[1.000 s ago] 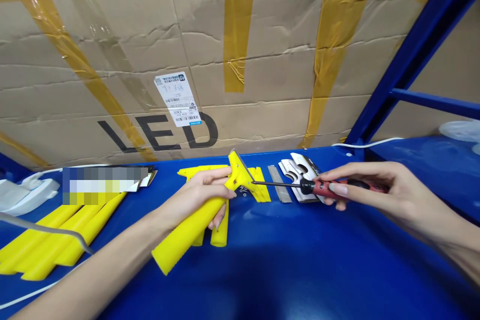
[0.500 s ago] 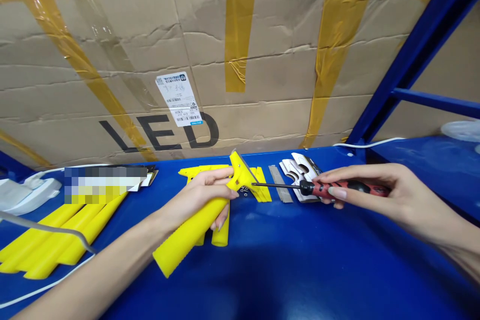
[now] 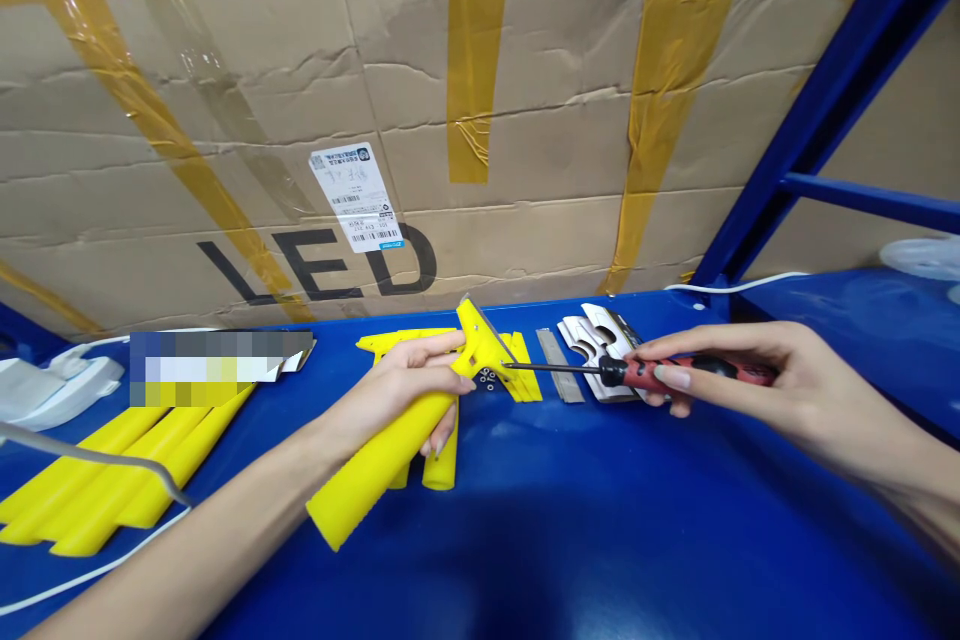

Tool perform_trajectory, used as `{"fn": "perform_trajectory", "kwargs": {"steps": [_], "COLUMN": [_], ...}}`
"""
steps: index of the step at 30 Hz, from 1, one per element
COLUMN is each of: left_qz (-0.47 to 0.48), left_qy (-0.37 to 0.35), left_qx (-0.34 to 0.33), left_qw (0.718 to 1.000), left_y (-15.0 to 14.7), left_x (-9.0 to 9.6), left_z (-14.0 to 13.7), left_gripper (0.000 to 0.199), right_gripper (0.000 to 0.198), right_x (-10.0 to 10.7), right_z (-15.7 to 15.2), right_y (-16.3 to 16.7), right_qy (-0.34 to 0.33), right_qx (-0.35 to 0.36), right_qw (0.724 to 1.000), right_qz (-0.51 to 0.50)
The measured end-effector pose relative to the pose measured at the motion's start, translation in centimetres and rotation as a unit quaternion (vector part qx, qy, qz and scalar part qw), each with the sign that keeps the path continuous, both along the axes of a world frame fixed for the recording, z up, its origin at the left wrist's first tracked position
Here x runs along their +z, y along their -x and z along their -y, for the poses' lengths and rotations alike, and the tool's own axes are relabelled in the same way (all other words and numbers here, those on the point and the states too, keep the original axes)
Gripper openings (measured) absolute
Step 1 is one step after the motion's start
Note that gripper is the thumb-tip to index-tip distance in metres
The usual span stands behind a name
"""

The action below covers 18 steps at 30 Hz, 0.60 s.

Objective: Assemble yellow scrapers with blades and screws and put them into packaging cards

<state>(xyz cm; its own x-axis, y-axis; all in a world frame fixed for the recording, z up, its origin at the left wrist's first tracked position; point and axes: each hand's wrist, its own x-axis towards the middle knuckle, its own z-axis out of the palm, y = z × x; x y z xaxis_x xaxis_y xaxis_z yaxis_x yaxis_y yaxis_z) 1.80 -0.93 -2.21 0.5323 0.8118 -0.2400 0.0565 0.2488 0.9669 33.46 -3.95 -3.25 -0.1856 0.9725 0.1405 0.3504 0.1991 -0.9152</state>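
Note:
My left hand (image 3: 409,375) is closed round the neck of a yellow scraper (image 3: 382,460), whose handle slants down to the left. A thin metal blade runs along the scraper's head. In my right hand (image 3: 772,370) is a screwdriver (image 3: 697,372) with a red and black handle, held level. Its shaft points left and the tip meets the scraper's head, at the end nearest me; whether it sits in a screw is too small to tell. Behind my left hand lie more yellow scraper handles (image 3: 441,460). Several small metal nuts (image 3: 487,380) rest just beyond the scraper's head.
Yellow pieces (image 3: 525,375), flat metal blades (image 3: 559,365) and white cards (image 3: 600,340) lie right of centre on the blue shelf (image 3: 600,540). Finished-looking yellow scrapers (image 3: 150,470) are stacked at left, near a grey cable (image 3: 97,455). A big cardboard box (image 3: 540,220) stands behind.
Both hands keep their grips, and the screwdriver tip stays at the scraper's head. The screwdriver's handle looks slightly turned and a touch higher.

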Motion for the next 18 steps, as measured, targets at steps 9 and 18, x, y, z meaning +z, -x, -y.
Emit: {"fn": "perform_trajectory", "kwargs": {"steps": [9,18], "left_qz": [-0.043,-0.044], "left_qy": [-0.03,-0.01], "left_qx": [0.03,0.04], "left_qw": [0.998,0.998], "left_y": [-0.7,-0.7], "left_x": [0.1,-0.1], "left_z": [1.5,1.1], "left_gripper": [0.073,0.085], "right_gripper": [0.047,0.047], "right_x": [0.2,0.1], "right_z": [0.3,0.2], "right_y": [0.8,0.9], "right_qy": [0.026,-0.16], "right_qx": [-0.031,-0.167], "right_qw": [0.998,0.968], "right_qz": [0.037,0.102]}}
